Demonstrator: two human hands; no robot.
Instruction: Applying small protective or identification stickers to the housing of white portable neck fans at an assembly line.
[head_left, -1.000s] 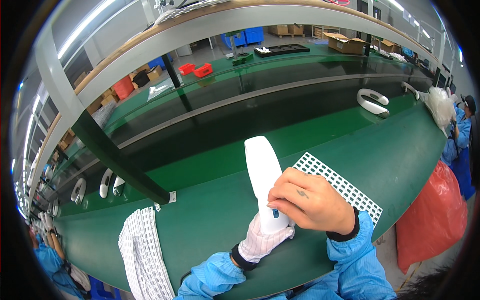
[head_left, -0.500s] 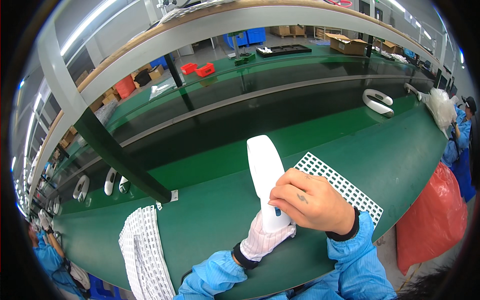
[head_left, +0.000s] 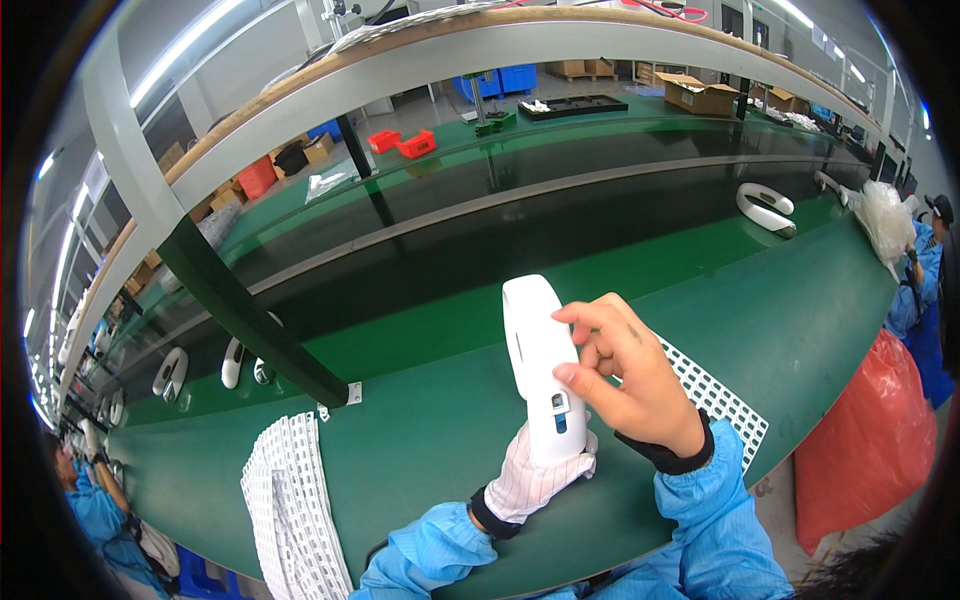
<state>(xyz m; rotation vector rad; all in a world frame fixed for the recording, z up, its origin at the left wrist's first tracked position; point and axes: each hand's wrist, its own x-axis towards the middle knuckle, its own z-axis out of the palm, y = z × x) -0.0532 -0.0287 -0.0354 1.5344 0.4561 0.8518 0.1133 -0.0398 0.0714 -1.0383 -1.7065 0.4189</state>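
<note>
My left hand [head_left: 540, 475], in a white striped glove, is closed around the lower end of a white plastic housing [head_left: 545, 350], long and looped, held upright and slightly tilted above the green bench. Low on its face are a blue slot and a small pale piece [head_left: 558, 403] with a dark patch just above it. My bare right hand [head_left: 635, 380] is at the housing's right side, its fingers apart and holding nothing. The thumb and index tips are at its surface; whether they touch it I cannot tell. Behind the right wrist lies a white perforated sheet [head_left: 715, 395].
More white perforated sheets [head_left: 290, 500] are fanned at the left of the bench [head_left: 420, 450]. A dark post [head_left: 255, 320] rises left of centre. Similar housings [head_left: 765, 210] rest on the belt [head_left: 610, 245]. A red bag [head_left: 865, 440] stands at the right, near a co-worker [head_left: 930, 250].
My right hand has opened from a pinch and moved up off the housing's lower end, uncovering the small pale piece there. The left hand still holds the housing, which has turned slightly.
</note>
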